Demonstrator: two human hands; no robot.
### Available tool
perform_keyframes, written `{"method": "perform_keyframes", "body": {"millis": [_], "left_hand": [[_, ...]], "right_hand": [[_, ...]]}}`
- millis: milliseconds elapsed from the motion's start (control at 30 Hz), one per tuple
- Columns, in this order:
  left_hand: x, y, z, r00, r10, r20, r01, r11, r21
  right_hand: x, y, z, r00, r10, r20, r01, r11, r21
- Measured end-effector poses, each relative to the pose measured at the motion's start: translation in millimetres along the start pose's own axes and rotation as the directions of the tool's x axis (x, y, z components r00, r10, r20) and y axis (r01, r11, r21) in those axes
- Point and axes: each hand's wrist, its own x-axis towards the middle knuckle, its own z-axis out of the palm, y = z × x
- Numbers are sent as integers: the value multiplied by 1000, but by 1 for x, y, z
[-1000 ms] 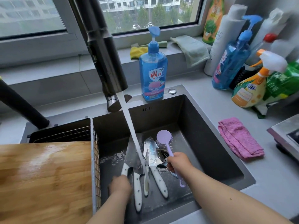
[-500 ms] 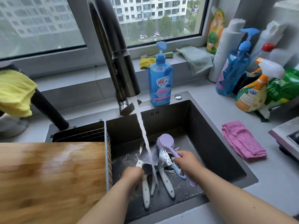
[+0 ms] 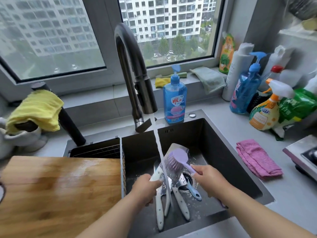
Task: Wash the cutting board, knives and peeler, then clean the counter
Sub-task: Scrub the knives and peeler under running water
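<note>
Gripping the cleaver (image 3: 173,162) by its wet, slippery handle, your left hand (image 3: 145,188) stays closed; your right hand (image 3: 207,177), at 3 o'clock, clasps the brush (image 3: 178,158).

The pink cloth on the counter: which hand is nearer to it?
Right. The right hand holds the purple brush in the sink, closer to the pink cloth; the left hand is farther away.

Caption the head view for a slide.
Left hand holds a cleaver under running water while right hand scrubs it with a purple brush.
</note>
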Motion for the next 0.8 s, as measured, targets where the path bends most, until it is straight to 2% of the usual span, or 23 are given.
{"method": "perform_keyframes", "body": {"millis": [100,167,267,400,433,600,733,800], "left_hand": [[0,5,-8,999,34,-6,-34,999,11],[-2,9,-12,999,49,9,-49,999,5],[-5,14,-18,999,54,4,-54,998,13],[-7,18,-24,999,51,-18,-51,999,7],[-8,20,-25,998,56,-15,-55,998,6],[-15,28,-29,996,90,9,-90,996,-15],[-18,33,-34,997,81,-9,-81,996,-46],[-19,35,-37,996,87,-21,-88,995,-44]], "right_hand": [[-18,-19,3,991,-45,126,36,996,79],[-8,-26,3,996,-62,60,58,996,62],[8,-26,-9,998,-38,-56,34,997,-70],[-11,-43,-9,991,-69,115,76,995,-59],[-10,-49,-8,989,-83,121,90,994,-54],[30,-50,-24,992,-23,-120,9,993,-117],[11,-64,-23,997,-76,33,80,985,-156],[10,-68,-27,995,-93,37,98,978,-183]]}}
